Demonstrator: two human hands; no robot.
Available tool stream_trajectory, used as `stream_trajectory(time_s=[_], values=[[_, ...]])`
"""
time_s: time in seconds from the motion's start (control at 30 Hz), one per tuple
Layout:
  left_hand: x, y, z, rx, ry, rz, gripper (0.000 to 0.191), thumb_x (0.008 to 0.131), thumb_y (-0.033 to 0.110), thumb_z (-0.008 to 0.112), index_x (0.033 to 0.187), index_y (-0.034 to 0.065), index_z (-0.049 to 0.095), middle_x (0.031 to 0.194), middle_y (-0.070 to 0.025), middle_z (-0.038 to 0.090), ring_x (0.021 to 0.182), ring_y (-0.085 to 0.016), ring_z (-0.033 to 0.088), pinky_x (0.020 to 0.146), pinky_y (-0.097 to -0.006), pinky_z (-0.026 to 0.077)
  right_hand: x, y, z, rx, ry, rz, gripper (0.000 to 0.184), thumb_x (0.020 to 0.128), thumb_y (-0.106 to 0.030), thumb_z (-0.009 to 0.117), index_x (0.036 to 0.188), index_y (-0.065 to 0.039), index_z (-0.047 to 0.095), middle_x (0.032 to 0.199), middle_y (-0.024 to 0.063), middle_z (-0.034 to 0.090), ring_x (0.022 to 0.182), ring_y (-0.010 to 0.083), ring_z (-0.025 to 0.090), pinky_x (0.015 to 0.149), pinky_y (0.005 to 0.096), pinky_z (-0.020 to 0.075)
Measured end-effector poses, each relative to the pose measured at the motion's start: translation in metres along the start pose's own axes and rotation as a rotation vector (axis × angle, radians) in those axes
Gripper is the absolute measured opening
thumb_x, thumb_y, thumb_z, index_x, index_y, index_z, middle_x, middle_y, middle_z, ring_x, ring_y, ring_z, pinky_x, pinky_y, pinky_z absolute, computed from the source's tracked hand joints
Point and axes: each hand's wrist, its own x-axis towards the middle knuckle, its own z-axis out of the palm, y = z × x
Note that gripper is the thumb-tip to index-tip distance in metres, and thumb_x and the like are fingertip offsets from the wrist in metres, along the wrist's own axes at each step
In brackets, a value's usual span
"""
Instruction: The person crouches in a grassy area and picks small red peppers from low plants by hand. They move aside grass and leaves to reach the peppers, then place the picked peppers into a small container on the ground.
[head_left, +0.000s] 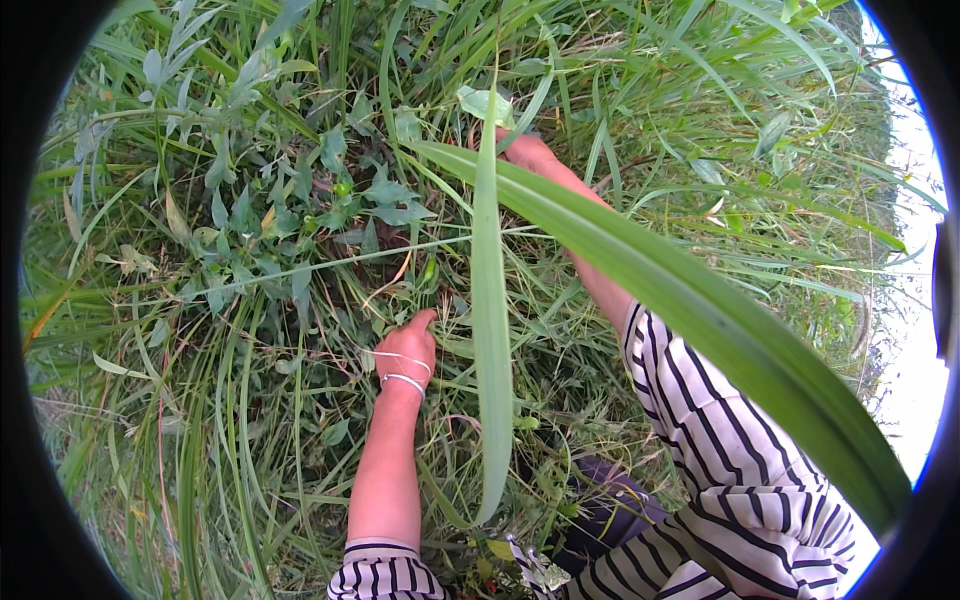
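Note:
My left hand (407, 349), with a white bracelet (403, 381) at the wrist, reaches down into the grass. Its fingertips are buried among stems, so what they touch is hidden. Just beyond it hangs a slender green chili pepper (430, 270). My right hand (529, 152) is stretched farther out, its fingers covered by leaves and grass blades. A pale green leaf (486, 106) lies over those fingers. Left of my hands grows a leafy pepper plant (390, 196) bearing another small green pepper (342, 189).
A broad grass blade (675, 292) arches close to the camera across my right arm. Another long blade (491, 337) hangs between my arms. Tall grass (240, 420) stands thick on the left, and more grass (787, 217) spreads to the right. A dark boot or trouser leg (611, 495) shows below.

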Motion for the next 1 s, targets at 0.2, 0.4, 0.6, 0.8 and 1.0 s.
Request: stream_trajectory(time_s=[0.2,0.4,0.6,0.8,1.0], values=[[-0.002,0.005,-0.005,0.013,-0.027,-0.011,0.027,0.079,0.011,0.051,0.101,0.0221,0.063,0.072,-0.0162,0.063,0.068,-0.035,0.061,0.063,-0.0451,0.049,-0.013,0.016,-0.007,-0.093,0.030,-0.024,0.026,0.078,-0.022,0.062,0.060,-0.007,0.051,0.051,0.0012,0.042,0.038,0.0105,0.031,0.035,0.0256,0.0199],[-0.012,0.020,-0.031,0.032,-0.090,-0.032,0.037,0.082,0.012,0.050,0.115,0.0288,0.056,0.075,-0.0163,0.063,0.070,-0.036,0.061,0.063,-0.0465,0.048,-0.086,0.006,-0.031,0.214,-0.195,-0.140,0.018,0.084,-0.018,0.053,0.069,-0.008,0.051,0.053,-0.0042,0.039,0.041,0.0069,0.027,0.038,0.0236,0.0184],[-0.049,0.006,-0.065,-0.813,0.088,-0.136,0.022,0.089,0.021,0.053,0.108,0.0108,0.060,0.063,-0.0064,0.057,0.052,-0.016,0.052,0.049,-0.0302,0.040,-0.164,0.027,-0.077,0.822,-0.590,0.105,0.032,0.089,-0.037,0.053,0.068,-0.016,0.041,0.060,-0.0045,0.036,0.047,0.0066,0.029,0.035,0.0184,0.0191],[-0.114,0.063,-0.161,-1.798,-0.152,-0.353,0.032,0.097,0.031,0.040,0.075,0.0087,0.048,0.059,-0.0026,0.045,0.046,-0.010,0.037,0.040,-0.0217,0.030,-0.279,0.052,-0.093,0.784,-0.724,0.247,0.017,0.094,-0.026,0.048,0.085,-0.011,0.051,0.063,-0.0011,0.041,0.048,0.0059,0.032,0.036,0.0170,0.0224],[-0.139,0.116,-0.198,-2.049,-0.117,-0.229,0.036,0.095,0.038,0.041,0.080,0.0082,0.053,0.072,-0.0057,0.051,0.063,-0.017,0.048,0.053,-0.0271,0.042,-0.363,0.001,-0.052,0.655,-1.097,0.082,0.018,0.095,-0.023,0.047,0.089,-0.006,0.050,0.061,-0.0012,0.040,0.046,0.0053,0.034,0.036,0.0179,0.0246]])
